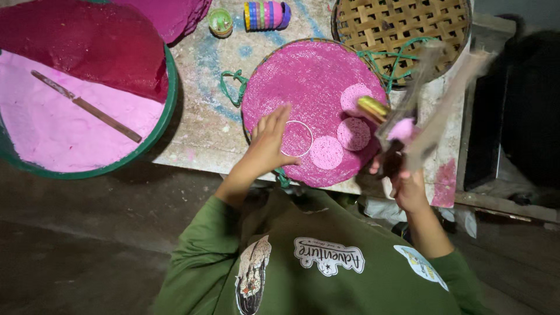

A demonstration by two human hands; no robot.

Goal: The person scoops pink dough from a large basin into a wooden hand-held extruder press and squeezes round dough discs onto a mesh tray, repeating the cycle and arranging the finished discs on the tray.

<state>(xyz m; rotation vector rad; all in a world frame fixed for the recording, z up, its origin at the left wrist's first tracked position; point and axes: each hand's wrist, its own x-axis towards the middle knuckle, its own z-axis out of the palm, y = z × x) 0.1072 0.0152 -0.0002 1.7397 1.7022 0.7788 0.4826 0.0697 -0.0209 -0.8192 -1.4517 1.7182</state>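
Head view: left hand (269,142), fingers spread, presses the ring (297,139) just to its right, while right hand (408,185) grips blurred sticks (434,99) farther right.

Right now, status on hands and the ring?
Left hand steadies the ring on the pink mat. Right hand grips blurred tool. Three discs alongside.

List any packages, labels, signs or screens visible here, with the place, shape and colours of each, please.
No packages, signs or screens show.
Printed badge: chest of the green shirt, white curved banner.
Round patch: shirt near the right arm, pale with blue.
Picture print: shirt front on the left, cream and brown.
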